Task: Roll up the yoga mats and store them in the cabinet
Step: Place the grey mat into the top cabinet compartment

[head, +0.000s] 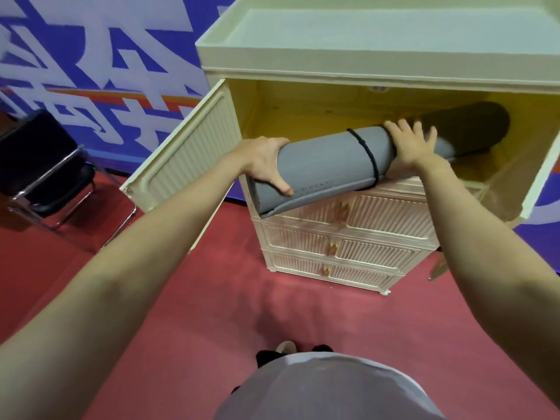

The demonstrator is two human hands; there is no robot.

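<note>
At far left stands 1 black chair (pixel 45 168) with a chrome frame, on the red floor (pixel 212 298) in front of 1 blue and white banner (pixel 91 71). Next comes the cream cabinet (pixel 303 59), its 1 visible door (pixel 188 153) swung open to the left. The top compartment is open and yellow inside; below it 3 ribbed drawers (pixel 348 250) are closed, each with a gold handle.

1 rolled grey yoga mat (pixel 327 165) lies slanted across the compartment's mouth, its far end inside the compartment in shadow, its near end sticking out past the front to the left. 1 black band (pixel 368 156) loops around the roll near its middle.

The left hand (pixel 266 165) grips the mat's near end, fingers curled over the top and thumb on the side facing the camera. The right hand (pixel 409 144) presses on top of the roll just right of the band, its fingers spread and fairly straight. Both forearms are bare. At the bottom edge, 1 grey shirt (pixel 327 389) shows.
</note>
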